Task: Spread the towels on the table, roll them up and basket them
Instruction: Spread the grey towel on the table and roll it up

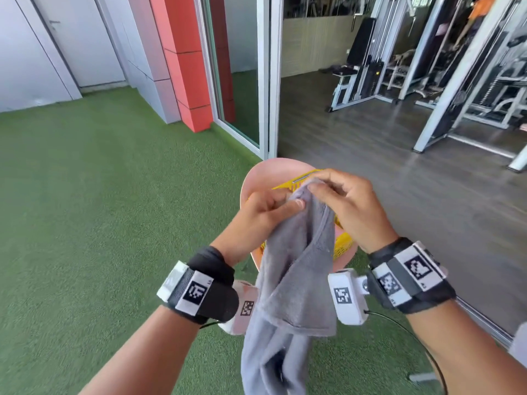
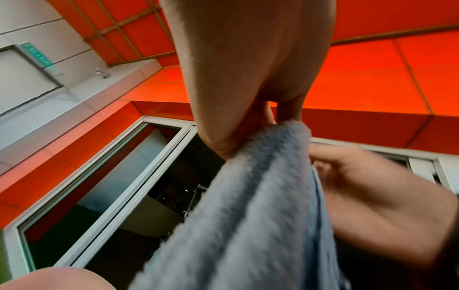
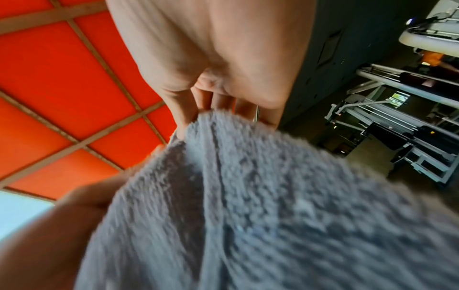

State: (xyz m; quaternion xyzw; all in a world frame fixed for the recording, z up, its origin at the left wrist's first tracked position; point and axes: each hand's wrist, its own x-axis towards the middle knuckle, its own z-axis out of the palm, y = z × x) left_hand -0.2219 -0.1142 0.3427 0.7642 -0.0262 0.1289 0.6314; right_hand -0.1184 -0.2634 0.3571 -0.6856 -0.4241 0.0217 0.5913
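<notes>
Observed: a grey towel (image 1: 296, 269) is held up in the air by both hands, well above the green turf (image 1: 99, 209). The left hand (image 1: 265, 215) pinches the towel's upper edge between thumb and fingers; the left wrist view confirms this grip. The right hand (image 1: 348, 206) pinches the same top edge just beside it, fingers curled over the cloth. The two hands are close together at the top of the towel, nearly touching. The towel hangs down bunched and folded between the wrists, its lower part dropping out of view. Directly beyond the hands, a yellow basket (image 1: 343, 243) sits on a pink round table (image 1: 256, 178), partly hidden by the towel.
</notes>
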